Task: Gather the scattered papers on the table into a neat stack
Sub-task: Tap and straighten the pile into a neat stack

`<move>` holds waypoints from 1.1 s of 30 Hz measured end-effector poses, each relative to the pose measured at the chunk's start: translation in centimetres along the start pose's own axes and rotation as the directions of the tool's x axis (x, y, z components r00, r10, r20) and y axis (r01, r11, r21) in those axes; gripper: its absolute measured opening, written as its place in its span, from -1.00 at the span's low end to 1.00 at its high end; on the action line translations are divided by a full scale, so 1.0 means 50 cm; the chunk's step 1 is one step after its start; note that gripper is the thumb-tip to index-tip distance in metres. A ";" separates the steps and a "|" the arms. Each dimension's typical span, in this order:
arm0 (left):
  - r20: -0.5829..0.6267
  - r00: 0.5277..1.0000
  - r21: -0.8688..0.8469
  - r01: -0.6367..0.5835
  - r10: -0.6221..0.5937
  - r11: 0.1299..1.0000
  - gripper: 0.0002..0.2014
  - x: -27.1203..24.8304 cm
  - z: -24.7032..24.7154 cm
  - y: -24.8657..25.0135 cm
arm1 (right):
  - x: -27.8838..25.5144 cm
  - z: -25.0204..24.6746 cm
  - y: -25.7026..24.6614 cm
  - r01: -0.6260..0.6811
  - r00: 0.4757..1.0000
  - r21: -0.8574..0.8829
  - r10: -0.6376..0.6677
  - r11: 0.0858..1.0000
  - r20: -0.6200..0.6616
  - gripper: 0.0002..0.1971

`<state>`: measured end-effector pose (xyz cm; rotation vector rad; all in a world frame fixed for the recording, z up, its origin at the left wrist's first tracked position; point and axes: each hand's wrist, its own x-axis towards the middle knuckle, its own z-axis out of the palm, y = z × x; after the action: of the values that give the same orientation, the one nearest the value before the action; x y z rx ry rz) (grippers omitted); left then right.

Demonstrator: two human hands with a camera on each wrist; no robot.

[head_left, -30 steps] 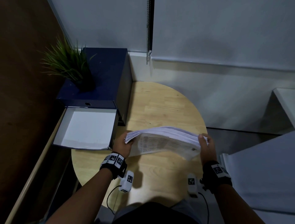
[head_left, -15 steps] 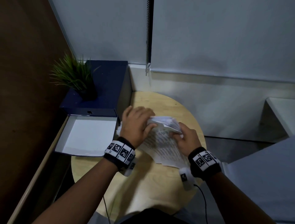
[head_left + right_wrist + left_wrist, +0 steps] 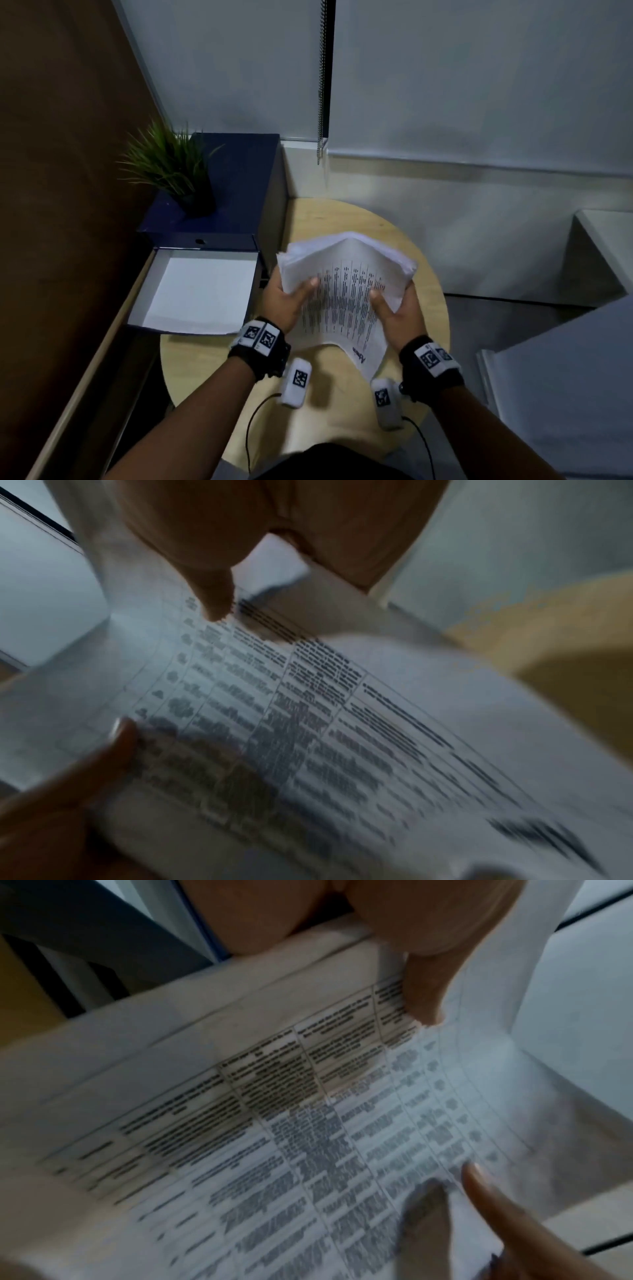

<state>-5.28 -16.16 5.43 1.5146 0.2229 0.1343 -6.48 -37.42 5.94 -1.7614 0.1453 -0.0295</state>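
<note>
One thick sheaf of printed papers (image 3: 346, 274) is held above the round wooden table (image 3: 424, 325), tilted up toward the head camera, top sheet a printed table, bowed into a ridge at 12 o'clock. Risk, as judged: lower sheets sag loose at 6 o'clock; with both grips high on the sides, loose pages could slide out or crease when tapped square. Left hand (image 3: 286, 303) clamps the 9 o'clock edge, thumb on the face, fingers behind. Right hand (image 3: 394, 310) likewise grips the 3 o'clock edge. Open white-lined box (image 3: 191, 294) at 9 o'clock; potted plant (image 3: 171, 168) at 10.
</note>
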 end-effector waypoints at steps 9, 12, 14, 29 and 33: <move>-0.065 0.998 0.041 -0.020 0.023 0.999 -0.60 -0.001 -0.019 -0.028 | -0.007 0.021 0.020 -0.072 0.997 -0.176 0.073 0.982 0.000 -0.46; -0.071 0.994 -0.009 -0.085 0.084 0.996 -0.64 0.002 -0.016 -0.007 | -0.005 0.023 -0.005 -0.062 0.998 -0.159 0.064 0.985 0.006 -0.36; -0.028 0.994 -0.055 -0.109 0.107 0.993 -0.63 0.007 -0.017 -0.004 | -0.008 0.021 -0.010 -0.029 1.000 -0.144 0.030 0.989 0.004 -0.38; -0.049 0.989 -0.003 -0.137 0.136 0.991 -0.49 0.009 -0.052 -0.023 | 0.032 0.017 0.015 0.062 0.997 -0.059 -0.059 0.996 0.050 -0.46; -0.018 0.981 0.044 -0.193 0.194 0.980 -0.44 0.012 -0.043 -0.007 | 0.044 0.023 0.012 0.092 0.994 -0.057 -0.088 0.994 0.059 -0.48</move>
<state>-5.19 -13.96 4.94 1.5759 0.0961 0.3034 -4.22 -36.66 5.02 -1.8253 0.0261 -0.0415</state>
